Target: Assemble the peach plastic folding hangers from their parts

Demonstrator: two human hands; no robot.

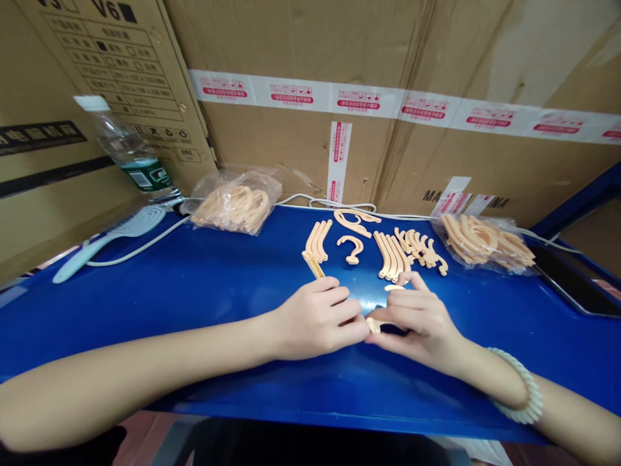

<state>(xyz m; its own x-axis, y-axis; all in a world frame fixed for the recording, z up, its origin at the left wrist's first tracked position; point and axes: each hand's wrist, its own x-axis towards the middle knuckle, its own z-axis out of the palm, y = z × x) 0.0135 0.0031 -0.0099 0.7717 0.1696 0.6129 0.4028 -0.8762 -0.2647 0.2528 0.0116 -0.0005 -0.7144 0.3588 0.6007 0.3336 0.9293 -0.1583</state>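
Beyond the left hand (323,317), a carton (145,84) is showing "V6"; beyond the right hand (420,320), a box (427,168) is showing "MA" and "INA" around tape. Ahead of each hand, a clear bag (237,204) is holding peach pieces. The left hand is curling around a slim piece (313,264) jutting ahead; the right is pinching a mostly hidden piece (374,325) at the left fingertips
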